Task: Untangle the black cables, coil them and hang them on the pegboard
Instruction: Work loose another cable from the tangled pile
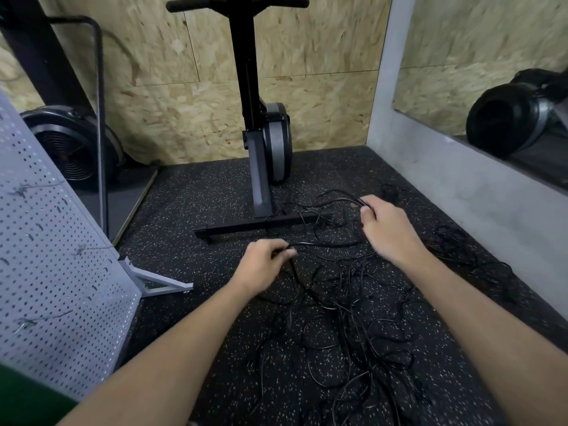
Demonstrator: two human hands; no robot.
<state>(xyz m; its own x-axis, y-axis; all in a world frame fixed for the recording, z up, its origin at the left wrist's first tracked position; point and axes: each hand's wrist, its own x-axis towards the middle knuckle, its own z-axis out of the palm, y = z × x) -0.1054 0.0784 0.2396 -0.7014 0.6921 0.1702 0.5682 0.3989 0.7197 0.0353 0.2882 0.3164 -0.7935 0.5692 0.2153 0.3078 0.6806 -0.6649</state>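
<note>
Cables (338,318) lie knotted on the floor (199,204), so your left grip (264,262) and right grip (387,226) each pinch a strand, likely to tease it free.

Illumination is diffuse and moderately dim; its source lies outside the view. The far chipboard wall (307,96) is the brightest surface. The speckled floor (199,204) renders dark, so the black cables (338,318) show low contrast against it. Shadows are soft-edged; the far left corner is the darkest zone. Motion blur smears the fingers of the left hand (264,265) and the upper right corner. The right hand (390,229) renders comparatively sharp. Wide-angle distortion bows the pegboard (61,256) at left and the grey ledge (461,179) at right.
</note>
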